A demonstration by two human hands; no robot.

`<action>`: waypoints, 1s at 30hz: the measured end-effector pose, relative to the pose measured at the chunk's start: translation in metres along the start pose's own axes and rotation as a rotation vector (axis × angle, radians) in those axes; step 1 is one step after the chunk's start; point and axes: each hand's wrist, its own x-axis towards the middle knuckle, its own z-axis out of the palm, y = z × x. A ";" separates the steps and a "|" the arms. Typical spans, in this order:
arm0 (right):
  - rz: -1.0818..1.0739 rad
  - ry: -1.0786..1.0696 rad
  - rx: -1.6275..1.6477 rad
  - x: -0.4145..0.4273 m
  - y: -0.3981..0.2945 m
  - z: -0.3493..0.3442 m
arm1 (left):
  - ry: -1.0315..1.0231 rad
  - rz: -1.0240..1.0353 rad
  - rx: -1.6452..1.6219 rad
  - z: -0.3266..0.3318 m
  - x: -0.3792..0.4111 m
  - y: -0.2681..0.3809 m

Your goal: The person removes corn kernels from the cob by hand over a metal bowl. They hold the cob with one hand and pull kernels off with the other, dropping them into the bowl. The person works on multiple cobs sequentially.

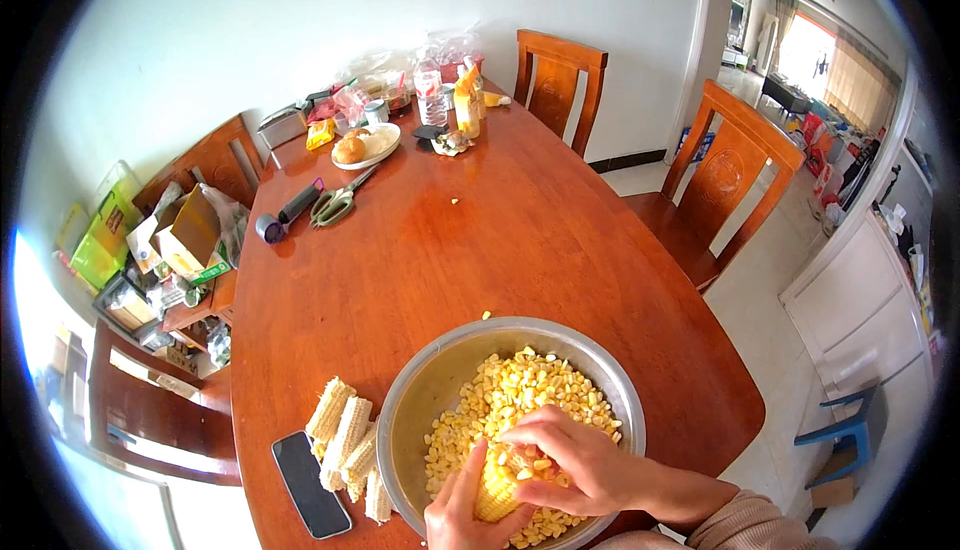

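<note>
In the head view, a wide metal basin [409, 381] holds a heap of loose yellow corn kernels [525, 377]. Above the heap, my left hand [469, 501] grips a partly shelled corn cob [495, 491] from the left. My right hand [581, 464] curls over the cob's other side, thumb against it and fingers bent around its upper part. Loose kernels lie between my right fingers and the cob, and that palm is partly hidden. Left of the basin lie several stripped corn cobs [349, 434] in a pile, touching the rim.
Beside the stripped cobs is a smartphone [311, 484]. Farther along the wooden table [465, 265] are scissors [334, 205], a dark-handled tool [292, 208], a plate [386, 146] with round buns and a plastic bottle [430, 92]. Wooden chairs [712, 175] flank the table; a blue stool [847, 430] stands right.
</note>
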 end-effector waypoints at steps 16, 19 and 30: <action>0.027 -0.157 0.137 0.000 0.008 -0.008 | -0.174 -0.127 -0.307 -0.003 0.004 -0.014; 0.002 -0.133 0.164 -0.002 0.017 -0.009 | -0.212 -0.184 -0.417 -0.011 0.006 0.006; -0.001 -0.151 0.180 -0.002 0.016 -0.006 | -0.351 -0.350 -0.725 -0.015 0.004 0.001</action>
